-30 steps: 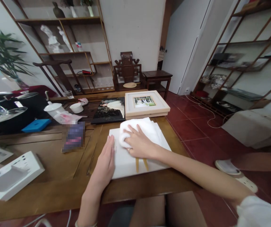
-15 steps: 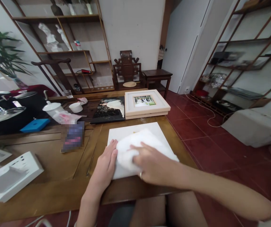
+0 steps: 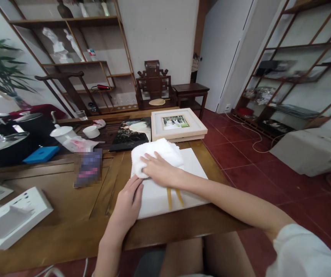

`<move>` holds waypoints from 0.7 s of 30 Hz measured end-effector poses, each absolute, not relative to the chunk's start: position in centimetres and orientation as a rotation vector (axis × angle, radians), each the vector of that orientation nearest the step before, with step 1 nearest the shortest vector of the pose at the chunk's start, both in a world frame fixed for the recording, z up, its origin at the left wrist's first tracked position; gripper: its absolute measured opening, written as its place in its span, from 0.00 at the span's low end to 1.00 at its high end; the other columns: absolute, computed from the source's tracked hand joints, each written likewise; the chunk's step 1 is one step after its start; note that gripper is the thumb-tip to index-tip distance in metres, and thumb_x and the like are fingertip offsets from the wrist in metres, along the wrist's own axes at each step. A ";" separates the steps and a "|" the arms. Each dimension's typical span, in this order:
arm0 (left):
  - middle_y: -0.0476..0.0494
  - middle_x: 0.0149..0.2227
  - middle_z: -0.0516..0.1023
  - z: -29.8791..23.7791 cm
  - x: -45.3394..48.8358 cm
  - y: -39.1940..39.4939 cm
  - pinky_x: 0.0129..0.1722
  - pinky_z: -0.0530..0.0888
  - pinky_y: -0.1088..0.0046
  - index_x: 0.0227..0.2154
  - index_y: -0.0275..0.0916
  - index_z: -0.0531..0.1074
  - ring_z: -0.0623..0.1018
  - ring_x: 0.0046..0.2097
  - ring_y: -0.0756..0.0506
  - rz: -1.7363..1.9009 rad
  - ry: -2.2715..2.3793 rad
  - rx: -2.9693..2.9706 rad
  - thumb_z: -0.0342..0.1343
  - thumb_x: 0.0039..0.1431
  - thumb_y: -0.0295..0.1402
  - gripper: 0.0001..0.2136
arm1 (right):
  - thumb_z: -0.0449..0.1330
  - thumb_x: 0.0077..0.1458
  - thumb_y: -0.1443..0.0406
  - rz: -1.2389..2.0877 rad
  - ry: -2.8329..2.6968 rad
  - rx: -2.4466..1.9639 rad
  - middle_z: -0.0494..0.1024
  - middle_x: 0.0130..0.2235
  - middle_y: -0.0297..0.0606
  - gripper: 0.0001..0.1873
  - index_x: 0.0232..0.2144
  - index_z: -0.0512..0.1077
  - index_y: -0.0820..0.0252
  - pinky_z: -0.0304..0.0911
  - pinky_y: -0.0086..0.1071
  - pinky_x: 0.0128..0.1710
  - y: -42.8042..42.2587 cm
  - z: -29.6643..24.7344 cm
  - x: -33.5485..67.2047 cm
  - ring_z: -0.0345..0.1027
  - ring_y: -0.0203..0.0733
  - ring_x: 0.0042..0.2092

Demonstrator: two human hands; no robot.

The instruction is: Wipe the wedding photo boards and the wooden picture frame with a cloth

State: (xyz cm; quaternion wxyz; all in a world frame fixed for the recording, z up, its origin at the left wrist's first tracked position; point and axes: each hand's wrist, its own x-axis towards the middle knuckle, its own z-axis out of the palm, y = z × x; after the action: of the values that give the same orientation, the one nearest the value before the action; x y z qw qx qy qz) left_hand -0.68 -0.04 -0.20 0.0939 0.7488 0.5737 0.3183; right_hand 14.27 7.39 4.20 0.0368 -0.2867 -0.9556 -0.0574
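Note:
A flat white board (image 3: 154, 200) lies at the table's near edge, with two yellow strips (image 3: 169, 198) showing on its lower part. Folded on its far part is a white towel (image 3: 165, 152), which overhangs the board's far left corner. My right hand (image 3: 158, 169) presses on the towel and grips it, fingertips sunk into the cloth and forearm crossing the board from the right. At the board's left edge rests my left hand (image 3: 131, 194), fingers stretched out flat and holding nothing, its fingertips close to the towel's lower corner. Whatever lies beneath the towel is hidden.
Beyond the board are a pale wooden frame with a photo (image 3: 178, 132) and a dark picture panel (image 3: 131, 134). Leftward sit a white teapot (image 3: 63, 132), a white cup (image 3: 91, 132), a blue block (image 3: 41, 154), black pots (image 3: 6, 148) and a white box insert (image 3: 18, 219).
My right hand has moved the towel away from me and to the left, uncovering the board's near part and the yellow strips. My left hand stays at the board's left edge.

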 end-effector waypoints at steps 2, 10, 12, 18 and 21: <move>0.38 0.54 0.72 -0.5 -0.8 0.0 0.57 0.66 0.59 0.47 0.37 0.72 0.70 0.56 0.40 0.979 1.687 2.217 0.44 0.61 0.34 0.16 | 0.50 0.51 0.79 -0.131 -2.922 -0.890 0.64 0.57 0.54 0.17 0.40 0.72 0.66 0.53 0.53 0.53 7.7 4.2 15.8 0.53 0.55 0.60; 0.36 0.55 0.70 -1.1 -0.9 0.1 0.59 0.62 0.57 0.48 0.35 0.71 0.67 0.59 0.43 1.014 1.643 2.192 0.45 0.61 0.34 0.17 | 0.46 0.39 0.85 0.122 -2.746 -1.167 0.59 0.62 0.49 0.26 0.38 0.69 0.64 0.49 0.50 0.59 8.1 3.3 25.6 0.44 0.49 0.64; 0.35 0.55 0.70 -1.1 -0.9 0.1 0.60 0.62 0.58 0.49 0.33 0.71 0.67 0.59 0.42 1.013 1.647 2.191 0.45 0.61 0.33 0.17 | 0.45 0.37 0.85 0.142 -2.714 -1.193 0.58 0.62 0.48 0.26 0.36 0.69 0.64 0.47 0.49 0.61 7.0 3.0 27.1 0.42 0.47 0.65; 0.36 0.56 0.70 -0.8 -0.7 0.0 0.60 0.62 0.58 0.49 0.34 0.71 0.67 0.59 0.41 1.000 1.655 2.183 0.45 0.61 0.34 0.17 | 0.46 0.49 0.82 -0.054 -2.653 -1.016 0.55 0.63 0.44 0.20 0.36 0.73 0.64 0.51 0.43 0.62 2.1 5.5 28.3 0.44 0.44 0.64; 0.35 0.56 0.69 -0.6 -0.6 -0.1 0.60 0.61 0.59 0.49 0.33 0.70 0.67 0.59 0.42 0.995 1.658 2.182 0.45 0.61 0.34 0.17 | 0.46 0.56 0.78 -0.207 -2.499 -1.081 0.51 0.65 0.42 0.18 0.39 0.74 0.64 0.50 0.46 0.62 1.4 6.5 28.1 0.40 0.47 0.65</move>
State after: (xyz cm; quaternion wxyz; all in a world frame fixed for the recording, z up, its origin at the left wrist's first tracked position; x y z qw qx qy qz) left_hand -0.61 -0.12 -0.62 0.1127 0.7437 0.5651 0.3390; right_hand 28.07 1.42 6.52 0.2039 -0.3874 -0.8960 -0.0743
